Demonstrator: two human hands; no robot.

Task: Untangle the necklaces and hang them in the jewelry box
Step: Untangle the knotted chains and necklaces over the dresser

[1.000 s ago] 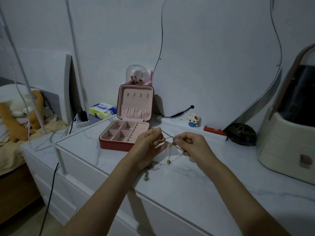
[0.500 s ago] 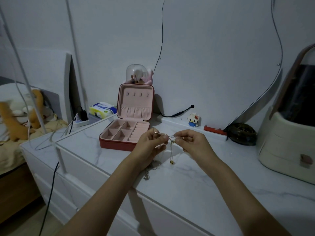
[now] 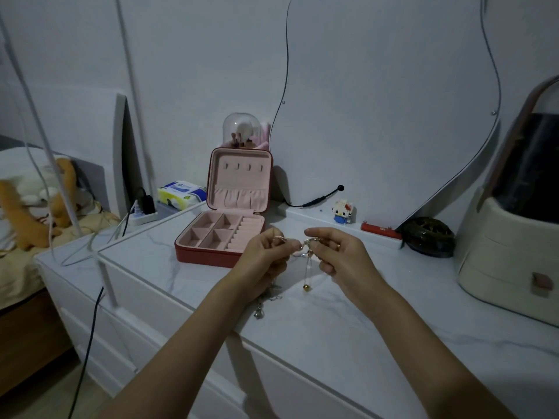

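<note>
Chains: tangled heap on dresser, under left wrist. Left hand and right hand: each pinching one necklace above dresser; bead dangling. Box: open behind hands, hooks bare.

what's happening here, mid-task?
A person is working on tangled necklaces over a white marble-look dresser top. The left hand and right hand each pinch part of the chains between them; a strand with a small gold bead hangs down, and more chain dangles below the left hand. The red jewelry box sits open behind, with nothing on its lid hooks. Nothing is hung yet.
</note>
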